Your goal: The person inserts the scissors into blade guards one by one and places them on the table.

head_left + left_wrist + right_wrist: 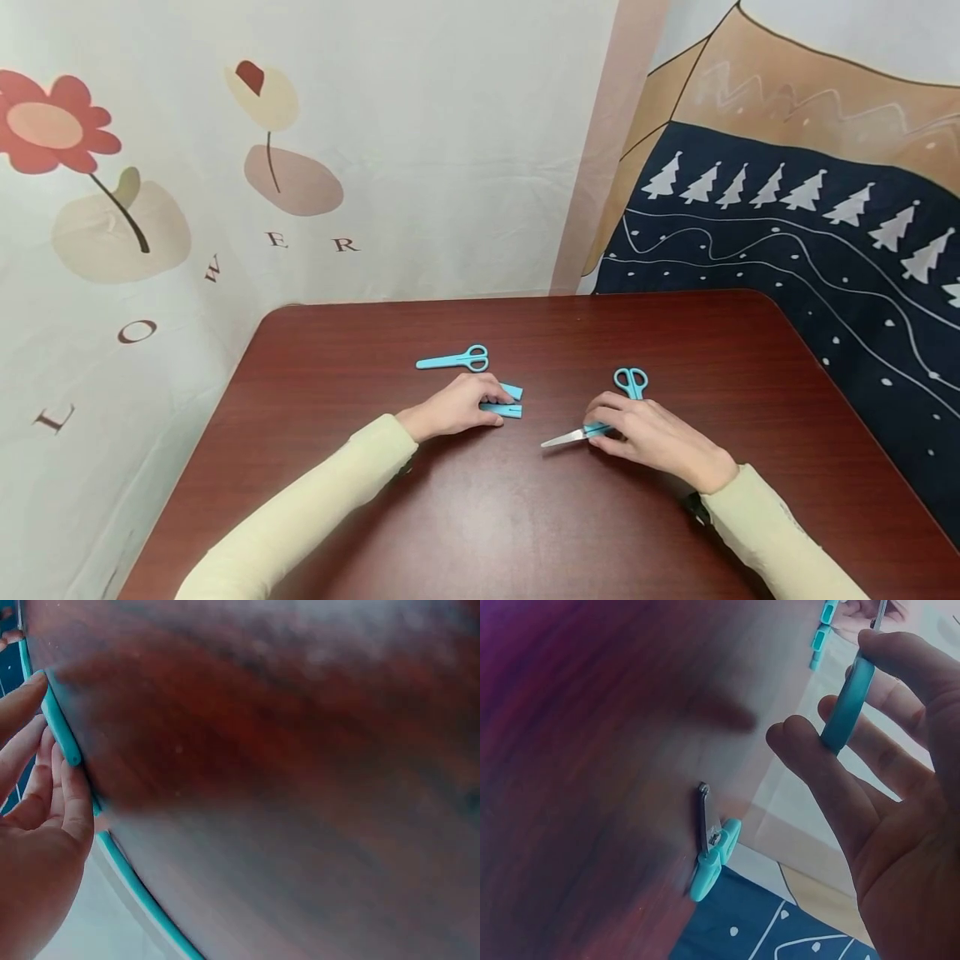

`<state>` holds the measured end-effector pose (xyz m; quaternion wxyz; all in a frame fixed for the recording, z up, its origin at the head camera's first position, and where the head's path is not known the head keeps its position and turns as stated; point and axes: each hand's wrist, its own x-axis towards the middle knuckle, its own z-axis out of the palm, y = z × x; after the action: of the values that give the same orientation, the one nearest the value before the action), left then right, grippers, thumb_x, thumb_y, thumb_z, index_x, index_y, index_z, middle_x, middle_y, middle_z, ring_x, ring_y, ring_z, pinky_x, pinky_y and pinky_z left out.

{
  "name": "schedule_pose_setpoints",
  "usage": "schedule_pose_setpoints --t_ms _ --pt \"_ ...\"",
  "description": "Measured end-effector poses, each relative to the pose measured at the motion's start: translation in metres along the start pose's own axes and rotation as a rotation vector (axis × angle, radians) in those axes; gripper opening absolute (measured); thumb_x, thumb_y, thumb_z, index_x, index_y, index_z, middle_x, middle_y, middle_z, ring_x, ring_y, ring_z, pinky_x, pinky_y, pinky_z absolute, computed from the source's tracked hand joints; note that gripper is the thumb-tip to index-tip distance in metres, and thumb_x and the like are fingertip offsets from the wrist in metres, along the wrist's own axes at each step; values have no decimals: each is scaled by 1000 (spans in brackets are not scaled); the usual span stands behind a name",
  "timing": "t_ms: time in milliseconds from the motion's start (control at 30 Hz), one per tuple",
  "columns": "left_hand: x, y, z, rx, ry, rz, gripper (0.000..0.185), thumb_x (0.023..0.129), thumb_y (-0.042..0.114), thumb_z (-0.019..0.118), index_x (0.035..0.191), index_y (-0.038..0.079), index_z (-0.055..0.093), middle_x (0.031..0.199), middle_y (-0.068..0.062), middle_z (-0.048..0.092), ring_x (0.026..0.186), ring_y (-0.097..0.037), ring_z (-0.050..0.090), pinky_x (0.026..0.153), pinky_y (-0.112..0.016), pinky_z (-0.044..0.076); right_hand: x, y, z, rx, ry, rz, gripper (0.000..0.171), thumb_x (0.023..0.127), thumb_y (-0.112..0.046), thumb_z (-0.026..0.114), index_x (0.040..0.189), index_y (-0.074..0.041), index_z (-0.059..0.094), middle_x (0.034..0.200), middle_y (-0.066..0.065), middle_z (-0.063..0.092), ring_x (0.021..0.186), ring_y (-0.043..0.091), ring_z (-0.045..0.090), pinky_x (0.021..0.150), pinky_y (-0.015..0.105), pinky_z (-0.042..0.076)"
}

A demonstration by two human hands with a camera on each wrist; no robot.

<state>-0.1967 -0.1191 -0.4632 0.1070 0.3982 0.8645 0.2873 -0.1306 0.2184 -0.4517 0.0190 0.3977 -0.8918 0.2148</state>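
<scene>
My left hand (463, 404) pinches a light-blue scissors cover (512, 411), a flat sleeve with a slot, low over the table. Just beyond it lies a second blue cover (513, 391), partly behind my fingers. In my right hand (647, 433) is a pair of scissors (564, 439), its bare silver blade pointing left toward the covers. The right wrist view shows its blue handle (847, 709) between thumb and fingers. Past my right hand, another pair of blue-handled scissors (631, 382) lies on the table; its uncovered metal blades (708, 814) show in the right wrist view.
A third pair of scissors (453, 360), blue and in its cover, lies behind my left hand. Everything rests on a dark reddish-brown table (480, 533). Printed cloth (450, 150) hangs behind the table's far edge.
</scene>
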Motion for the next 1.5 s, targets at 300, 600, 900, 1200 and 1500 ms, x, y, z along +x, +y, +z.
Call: schedule_pose_setpoints --t_ms 300,600,900,1200,1500 --pt "-1 2 6 55 -13 2 14 91 13 81 105 12 81 101 3 69 89 -10 61 78 -22 51 0 0 4 -18 55 -33 21 87 -9 80 102 -20 70 109 -7 61 77 4 58 64 15 50" --pt "-5 9 8 76 -11 -8 11 94 12 77 105 10 79 103 1 67 91 -13 61 80 -26 51 2 -6 6 -45 88 8 25 81 -7 76 97 -23 63 94 -15 54 69 0 49 58 14 44" --pt "-16 14 4 127 55 -32 12 97 9 72 109 8 73 106 -1 64 98 -19 59 89 -35 50 10 -10 10 -49 141 -9 25 82 -8 79 98 -20 64 91 -14 53 73 -1 46 59 16 45" --pt "-27 22 -6 132 133 -5 12 97 9 72 109 9 71 106 1 70 100 -19 61 88 -35 51 13 -13 9 -42 138 -26 26 86 -16 87 102 -14 67 99 -9 59 76 2 54 65 16 52" --pt "-36 32 -9 111 218 20 14 97 9 73 111 11 72 107 3 69 99 -16 59 85 -32 50 19 -20 4 -122 232 -43 26 83 -16 86 103 -14 70 100 -7 63 76 2 56 63 20 53"
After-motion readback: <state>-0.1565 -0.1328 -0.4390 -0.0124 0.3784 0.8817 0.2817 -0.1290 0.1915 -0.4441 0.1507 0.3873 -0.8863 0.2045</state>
